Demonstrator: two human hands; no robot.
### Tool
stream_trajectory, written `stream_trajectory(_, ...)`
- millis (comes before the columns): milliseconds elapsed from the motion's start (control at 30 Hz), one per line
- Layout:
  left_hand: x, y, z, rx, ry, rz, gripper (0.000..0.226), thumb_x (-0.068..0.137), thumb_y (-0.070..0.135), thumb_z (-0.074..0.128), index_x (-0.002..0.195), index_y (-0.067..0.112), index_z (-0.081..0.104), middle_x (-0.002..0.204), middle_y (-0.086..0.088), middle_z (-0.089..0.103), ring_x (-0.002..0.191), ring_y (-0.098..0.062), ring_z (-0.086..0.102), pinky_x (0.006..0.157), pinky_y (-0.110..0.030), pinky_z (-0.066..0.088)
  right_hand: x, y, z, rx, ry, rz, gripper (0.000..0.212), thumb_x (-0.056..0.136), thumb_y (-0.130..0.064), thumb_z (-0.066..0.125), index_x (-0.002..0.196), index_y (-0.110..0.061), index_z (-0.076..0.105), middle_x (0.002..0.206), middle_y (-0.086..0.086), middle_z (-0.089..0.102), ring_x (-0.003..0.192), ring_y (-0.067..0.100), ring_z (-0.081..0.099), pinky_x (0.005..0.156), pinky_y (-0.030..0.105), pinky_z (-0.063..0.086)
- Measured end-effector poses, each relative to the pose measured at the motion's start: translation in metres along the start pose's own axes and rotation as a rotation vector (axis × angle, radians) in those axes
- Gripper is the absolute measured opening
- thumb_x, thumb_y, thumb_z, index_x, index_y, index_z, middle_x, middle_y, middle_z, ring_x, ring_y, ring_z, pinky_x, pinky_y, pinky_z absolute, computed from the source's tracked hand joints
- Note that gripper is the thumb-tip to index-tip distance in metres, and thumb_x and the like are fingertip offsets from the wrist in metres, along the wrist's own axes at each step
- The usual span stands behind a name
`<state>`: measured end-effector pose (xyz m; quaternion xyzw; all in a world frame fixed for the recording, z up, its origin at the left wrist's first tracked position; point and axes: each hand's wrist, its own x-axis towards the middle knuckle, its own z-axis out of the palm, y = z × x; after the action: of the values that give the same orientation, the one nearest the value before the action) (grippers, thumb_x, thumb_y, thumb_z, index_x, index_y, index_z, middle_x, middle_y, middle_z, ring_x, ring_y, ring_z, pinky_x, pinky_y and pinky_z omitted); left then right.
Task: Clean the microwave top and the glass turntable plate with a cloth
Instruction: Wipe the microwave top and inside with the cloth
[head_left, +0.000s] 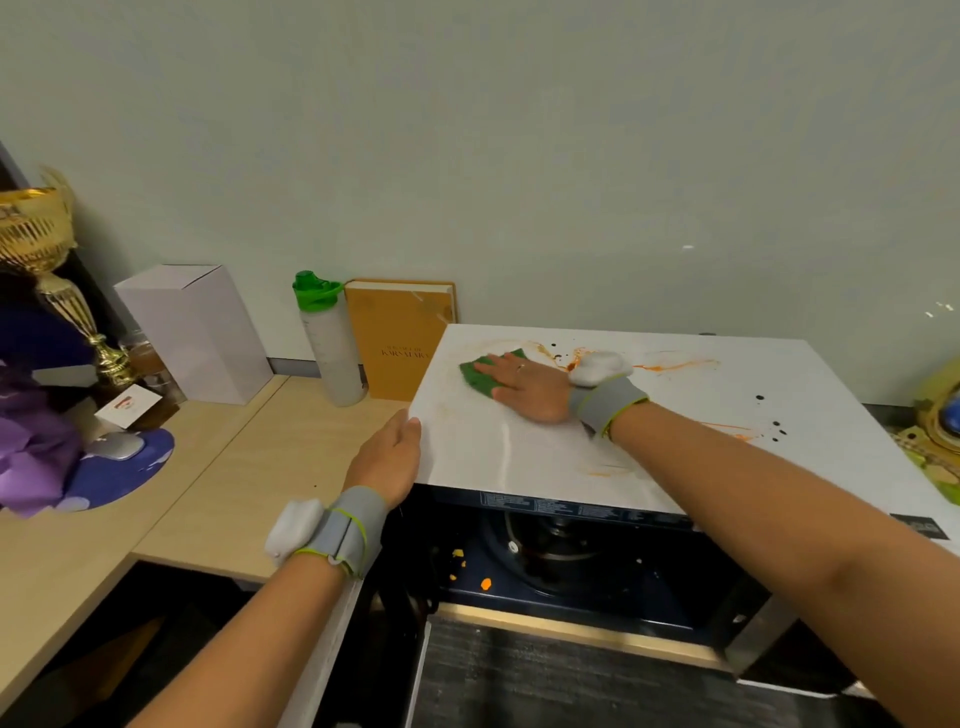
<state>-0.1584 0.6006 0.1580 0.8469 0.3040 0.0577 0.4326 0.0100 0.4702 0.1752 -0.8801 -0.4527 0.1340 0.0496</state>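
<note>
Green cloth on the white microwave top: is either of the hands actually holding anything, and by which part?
Nothing is gripped. The right hand presses flat on the green cloth; the left hand rests against the white microwave top's left edge.

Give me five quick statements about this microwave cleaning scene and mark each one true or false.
1. The right hand presses a green cloth flat on the microwave top. True.
2. The left hand holds the bottle. False: it rests on the microwave top's left edge.
3. Orange stains remain on the top. True.
4. The microwave door is closed. False: it hangs open, showing the interior.
5. The book lies flat on the desk. False: it stands against the wall.
</note>
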Motion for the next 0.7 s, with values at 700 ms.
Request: stream_trajectory(700, 0.062, 0.005, 0.004, -0.103, -0.126, -0.001, 0.044, 0.103, 0.015, 0.024, 0.147, 0.019, 0.031, 0.151, -0.001, 0.036, 0.141, -0.022, 0.03, 0.113, -0.031, 0.023, 0.081, 0.012, -0.017, -0.121, 0.028, 0.041, 0.052, 0.103, -0.033, 0.019, 0.152, -0.023, 0.004, 0.161, 0.006, 0.001, 0.148, 0.027, 0.004, 0.121, 0.039, 0.004)
